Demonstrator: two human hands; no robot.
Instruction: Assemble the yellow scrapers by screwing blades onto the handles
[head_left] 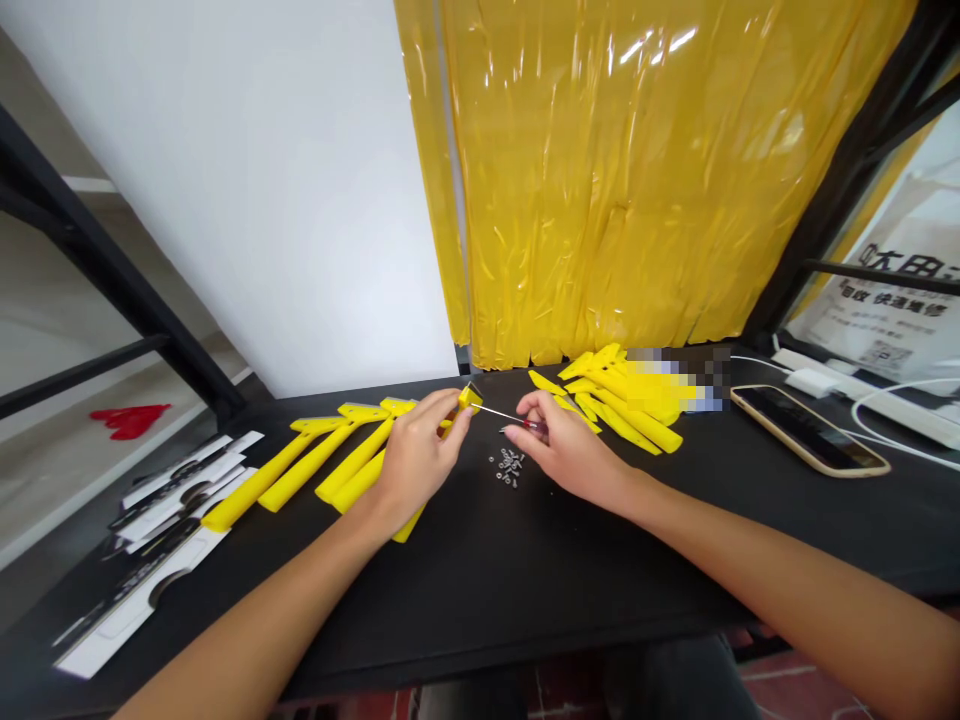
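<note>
My left hand (418,452) is closed around a yellow plastic tool (469,398) that looks like a scraper, its head poking up past the fingertips. Its handle runs down behind the hand. Pinched in my right hand (564,448) is a screwdriver (499,412) with a thin metal shaft and a dark red handle. The shaft points left, its tip at the yellow head. Below, between both hands, lies a small heap of metal nuts or screws (508,466). More finished-looking yellow tools with angled, grey-edged heads (307,465) lie left of my left hand.
Loose yellow parts (630,405) are piled at the back right, beside a blurred patch. A phone (810,430) and a white power strip (870,395) with cables lie farther right. Black-and-white card sleeves (150,590) are at left. Yellow plastic sheeting (600,200) hangs behind the black table.
</note>
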